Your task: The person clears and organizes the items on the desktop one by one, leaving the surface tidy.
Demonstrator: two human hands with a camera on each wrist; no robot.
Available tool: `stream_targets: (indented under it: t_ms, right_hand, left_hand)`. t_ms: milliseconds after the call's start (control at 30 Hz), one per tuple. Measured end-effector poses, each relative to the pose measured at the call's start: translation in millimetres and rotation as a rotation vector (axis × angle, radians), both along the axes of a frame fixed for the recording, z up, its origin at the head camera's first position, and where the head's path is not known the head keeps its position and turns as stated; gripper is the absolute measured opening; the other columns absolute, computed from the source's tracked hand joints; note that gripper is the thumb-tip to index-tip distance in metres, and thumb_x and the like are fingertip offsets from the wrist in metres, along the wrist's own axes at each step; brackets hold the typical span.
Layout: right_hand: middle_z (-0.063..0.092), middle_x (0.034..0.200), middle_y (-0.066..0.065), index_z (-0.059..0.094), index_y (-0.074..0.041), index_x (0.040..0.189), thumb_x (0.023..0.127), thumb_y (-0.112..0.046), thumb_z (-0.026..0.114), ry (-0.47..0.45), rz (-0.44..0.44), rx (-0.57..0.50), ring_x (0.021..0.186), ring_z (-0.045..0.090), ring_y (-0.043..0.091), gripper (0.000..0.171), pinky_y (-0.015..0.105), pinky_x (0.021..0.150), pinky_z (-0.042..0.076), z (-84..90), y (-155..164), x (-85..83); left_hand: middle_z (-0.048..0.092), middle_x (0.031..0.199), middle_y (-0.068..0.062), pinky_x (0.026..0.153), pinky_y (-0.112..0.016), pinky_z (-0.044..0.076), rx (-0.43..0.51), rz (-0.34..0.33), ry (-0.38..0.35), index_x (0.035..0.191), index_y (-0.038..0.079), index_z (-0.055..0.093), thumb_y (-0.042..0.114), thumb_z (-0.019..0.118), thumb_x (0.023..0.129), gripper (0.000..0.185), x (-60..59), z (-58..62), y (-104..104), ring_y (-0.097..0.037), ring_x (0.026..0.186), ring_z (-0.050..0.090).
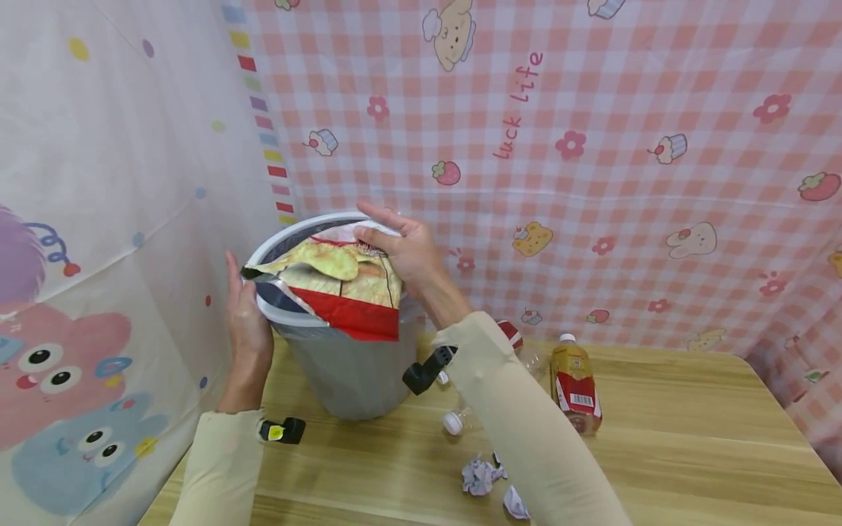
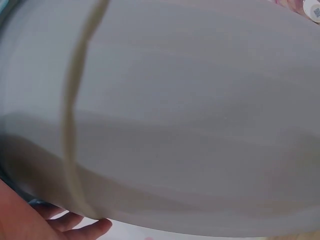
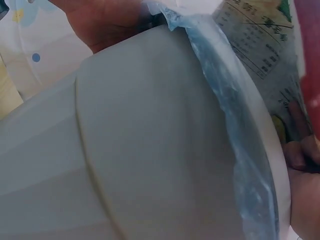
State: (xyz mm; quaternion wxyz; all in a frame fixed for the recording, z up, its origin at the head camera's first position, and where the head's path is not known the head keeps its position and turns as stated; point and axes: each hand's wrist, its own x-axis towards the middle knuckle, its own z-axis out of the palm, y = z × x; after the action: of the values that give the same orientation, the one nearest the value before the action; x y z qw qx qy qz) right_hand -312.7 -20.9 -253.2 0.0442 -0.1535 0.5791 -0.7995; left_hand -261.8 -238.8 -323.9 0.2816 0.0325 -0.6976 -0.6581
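A grey trash bin [image 1: 355, 380] stands on the table, its white rim tipped somewhat toward me. Over its mouth lies a red and yellow potato chip bag [image 1: 358, 288], with a loose silvery edge on the left. My right hand [image 1: 411, 256] pinches the bag's right side, thumb on top; in the right wrist view its curled fingers [image 3: 302, 152] show beneath the bag. At the bin's left side is my left hand [image 1: 250, 329], whose fingertips [image 2: 95, 229] touch the outer wall in the left wrist view. A bluish plastic liner [image 3: 235, 130] folds over the rim.
Right of the bin, a bottle with a red and gold label [image 1: 577, 387] lies on the wooden table [image 1: 677, 438]. A clear bottle with a white cap [image 1: 454, 422] lies partly behind my right arm. Crumpled papers [image 1: 479, 476] are nearer me. Patterned cloths [image 1: 625, 95] hang behind and left.
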Motion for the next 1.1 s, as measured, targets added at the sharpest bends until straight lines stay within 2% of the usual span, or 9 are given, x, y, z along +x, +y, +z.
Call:
stream_targets:
  t_ms: [100, 133, 267, 333, 400, 533, 700, 933, 1100]
  right_hand:
    - [0.03, 0.161, -0.002, 0.069, -0.017, 0.126, 0.089, -0.014, 0.073, 0.018, -0.007, 0.083, 0.141, 0.039, 0.015, 0.037, 0.031, 0.086, 0.056, -1.1, 0.9, -1.5]
    - [0.036, 0.158, 0.002, 0.07, -0.017, 0.126, 0.089, -0.015, 0.073, 0.014, 0.002, 0.103, 0.142, 0.038, 0.017, 0.037, 0.032, 0.086, 0.056, -1.4, 1.0, -2.2]
    - [0.062, 0.133, 0.009, 0.068, -0.02, 0.128, 0.092, -0.017, 0.07, 0.002, 0.061, 0.166, 0.106, 0.068, 0.023, 0.036, 0.036, 0.079, 0.059, -1.1, 2.2, -2.9]
    - [0.07, 0.113, 0.011, 0.067, -0.02, 0.129, 0.093, -0.017, 0.069, -0.013, 0.082, 0.176, 0.085, 0.072, 0.025, 0.036, 0.038, 0.074, 0.059, -1.2, 2.5, -3.8]
    - [0.071, 0.109, 0.01, 0.068, -0.018, 0.129, 0.093, -0.016, 0.069, -0.018, 0.09, 0.186, 0.078, 0.071, 0.019, 0.035, 0.037, 0.073, 0.059, -1.1, 3.0, -4.7]
    - [0.071, 0.111, 0.01, 0.07, -0.016, 0.125, 0.093, -0.017, 0.069, -0.016, 0.096, 0.232, 0.077, 0.071, 0.019, 0.032, 0.036, 0.073, 0.059, -1.3, 4.4, -6.2]
    - [0.068, 0.119, 0.011, 0.073, -0.014, 0.119, 0.092, -0.021, 0.07, 0.015, 0.11, 0.33, 0.088, 0.07, 0.019, 0.028, 0.035, 0.076, 0.058, 0.2, 6.2, -7.8]
    - [0.071, 0.11, 0.005, 0.074, -0.014, 0.117, 0.09, -0.022, 0.073, 0.023, 0.135, 0.468, 0.085, 0.069, 0.019, 0.028, 0.034, 0.075, 0.057, 3.6, 8.6, -11.9]
    - [0.07, 0.111, 0.002, 0.075, -0.017, 0.115, 0.088, -0.023, 0.075, 0.014, 0.158, 0.523, 0.087, 0.07, 0.019, 0.027, 0.033, 0.076, 0.057, 6.2, 7.0, -11.3]
  left_hand:
    - [0.001, 0.164, 0.018, 0.12, -0.023, 0.001, -0.012, 0.012, 0.006, 0.159, 0.032, 0.003, 0.028, 0.025, 0.105, 0.059, -0.3, 0.1, 0.1, 0.001, 0.148, 0.0]
    - [0.002, 0.165, 0.017, 0.12, -0.022, 0.002, -0.011, 0.015, 0.013, 0.159, 0.031, 0.003, 0.028, 0.025, 0.105, 0.059, -0.4, 0.0, 0.0, 0.001, 0.148, 0.002]
    - [0.003, 0.165, 0.016, 0.12, -0.022, 0.005, 0.015, 0.016, 0.036, 0.159, 0.03, 0.005, 0.024, 0.025, 0.105, 0.059, -0.1, 0.5, 0.3, 0.0, 0.147, 0.005]
    - [0.003, 0.165, 0.017, 0.12, -0.023, 0.006, 0.035, 0.008, 0.042, 0.16, 0.03, 0.005, 0.024, 0.026, 0.104, 0.06, -0.3, 0.9, 0.6, -0.001, 0.148, 0.005]
    - [0.003, 0.165, 0.017, 0.121, -0.024, 0.007, 0.048, -0.001, 0.046, 0.159, 0.031, 0.004, 0.025, 0.028, 0.104, 0.061, -0.5, 0.8, 0.9, -0.002, 0.148, 0.006]
    - [0.003, 0.165, 0.015, 0.121, -0.025, 0.006, 0.055, -0.011, 0.05, 0.159, 0.032, 0.004, 0.025, 0.029, 0.103, 0.062, -0.6, 0.1, 1.5, -0.003, 0.149, 0.006]
    - [0.003, 0.165, 0.016, 0.12, -0.023, 0.003, 0.034, 0.008, 0.038, 0.159, 0.031, 0.005, 0.026, 0.029, 0.103, 0.062, -0.6, -1.0, 1.2, -0.001, 0.148, 0.004]
    - [0.003, 0.165, 0.017, 0.121, -0.024, 0.005, 0.03, -0.002, 0.023, 0.159, 0.033, 0.004, 0.026, 0.028, 0.104, 0.06, -1.7, -1.8, 0.5, -0.003, 0.149, 0.004]
    - [0.003, 0.165, 0.017, 0.12, -0.024, 0.003, -0.064, 0.048, -0.007, 0.159, 0.034, 0.004, 0.029, 0.025, 0.104, 0.059, -1.4, -2.4, -2.3, 0.001, 0.148, 0.003]
